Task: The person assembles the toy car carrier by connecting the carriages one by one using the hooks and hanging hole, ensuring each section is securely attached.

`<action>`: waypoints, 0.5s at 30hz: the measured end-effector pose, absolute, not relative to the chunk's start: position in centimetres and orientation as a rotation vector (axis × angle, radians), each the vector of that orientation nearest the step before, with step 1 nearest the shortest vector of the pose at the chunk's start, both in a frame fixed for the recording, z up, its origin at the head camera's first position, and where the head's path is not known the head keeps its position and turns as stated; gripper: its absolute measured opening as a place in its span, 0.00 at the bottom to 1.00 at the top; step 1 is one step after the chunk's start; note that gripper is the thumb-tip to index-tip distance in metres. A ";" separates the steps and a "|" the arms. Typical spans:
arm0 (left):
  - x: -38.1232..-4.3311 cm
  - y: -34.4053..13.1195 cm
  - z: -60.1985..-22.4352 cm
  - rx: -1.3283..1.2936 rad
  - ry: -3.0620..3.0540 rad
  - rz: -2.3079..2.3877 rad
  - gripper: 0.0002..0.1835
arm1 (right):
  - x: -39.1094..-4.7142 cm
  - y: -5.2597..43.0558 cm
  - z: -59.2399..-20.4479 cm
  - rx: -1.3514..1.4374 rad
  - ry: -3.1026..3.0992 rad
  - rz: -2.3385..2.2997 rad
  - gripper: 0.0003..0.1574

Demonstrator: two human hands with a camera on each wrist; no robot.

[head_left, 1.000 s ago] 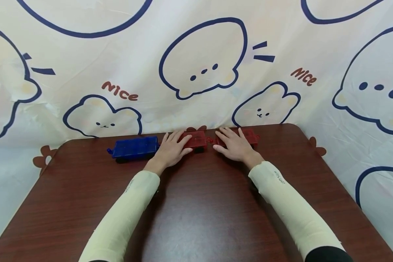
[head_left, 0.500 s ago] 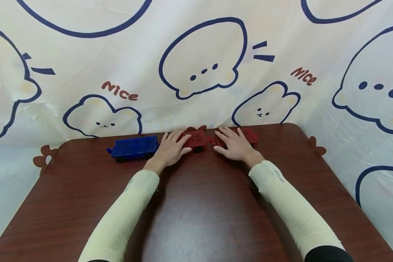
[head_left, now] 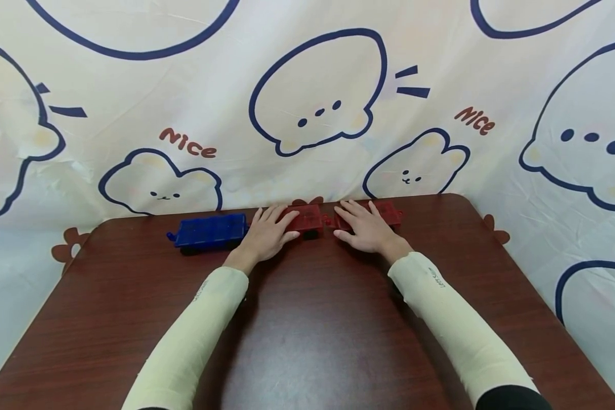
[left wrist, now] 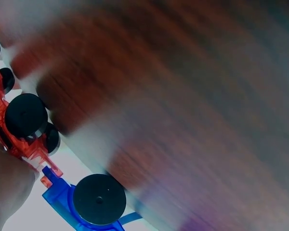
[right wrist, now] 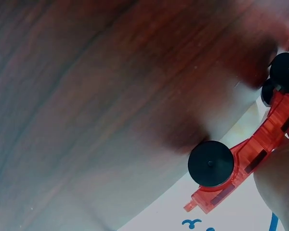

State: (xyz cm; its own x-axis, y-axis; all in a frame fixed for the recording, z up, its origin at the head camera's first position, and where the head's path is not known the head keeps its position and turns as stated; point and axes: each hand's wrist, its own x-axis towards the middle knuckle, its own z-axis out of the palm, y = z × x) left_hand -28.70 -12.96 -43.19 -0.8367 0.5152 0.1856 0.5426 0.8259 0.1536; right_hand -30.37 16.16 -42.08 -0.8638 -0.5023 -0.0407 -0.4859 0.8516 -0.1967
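translucent red plastic wagons (head_left: 311, 219), at their nine o'clock a glossy blue plastic wagon (head_left: 210, 230), glossy wood-grain worktop (head_left: 312, 341), creased cloth backdrop (head_left: 312, 176)

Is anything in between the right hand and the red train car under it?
Nothing I can see: the right hand lies on the right red car. Only small red hooks show in the gap before the left red car.

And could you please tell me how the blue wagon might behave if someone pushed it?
The blue wagon would probably roll easily, since it stands on round black wheels. Its body looks like hard plastic, so it should stay stiff. Pushing it may also move the red wagon under the left hand, because their couplings appear linked.
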 end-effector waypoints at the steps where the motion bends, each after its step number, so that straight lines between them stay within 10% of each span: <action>1: -28.7 -13.0 -43.2 -0.835 -2.870 -0.304 0.30 | -30.4 16.1 -42.1 -0.784 2.935 -0.271 0.47; 15: -28.6 -13.2 -43.2 -0.814 -2.886 -0.352 0.31 | -30.3 16.0 -42.1 -0.764 2.937 -0.226 0.47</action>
